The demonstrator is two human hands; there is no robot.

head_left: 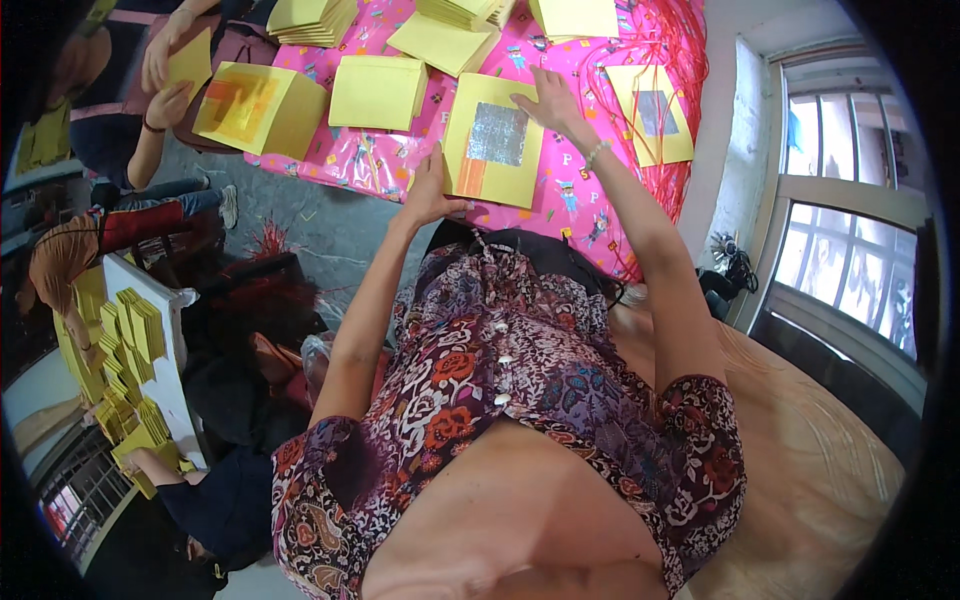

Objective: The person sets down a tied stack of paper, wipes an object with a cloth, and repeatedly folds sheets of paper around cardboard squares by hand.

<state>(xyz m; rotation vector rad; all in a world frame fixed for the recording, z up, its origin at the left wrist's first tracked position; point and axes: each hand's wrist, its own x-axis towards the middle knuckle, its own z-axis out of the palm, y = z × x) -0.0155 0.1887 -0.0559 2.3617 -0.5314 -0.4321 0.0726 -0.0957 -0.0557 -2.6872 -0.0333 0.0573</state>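
Note:
A yellow sheet of joss paper (516,184) with a silver foil square and an orange strip lies in front of me on the pink patterned table cover. Along its left edge rests my left hand (432,190), fingers stretched out and open. My right hand (548,100) is open too, its fingers spread at the upper right edge of the sheet. Whether more sheets lie beneath this one, I cannot tell. Left of it sits a thick yellow paper stack (377,92). On the right, another sheet with a silver square (648,125) lies among red strings (685,110).
More yellow stacks (440,42) line the table's far side. At the left, another person's hands (172,95) hold yellow paper beside a tall stack (265,110). People work around a white table (160,330) at the lower left. A barred window (850,250) stands at the right.

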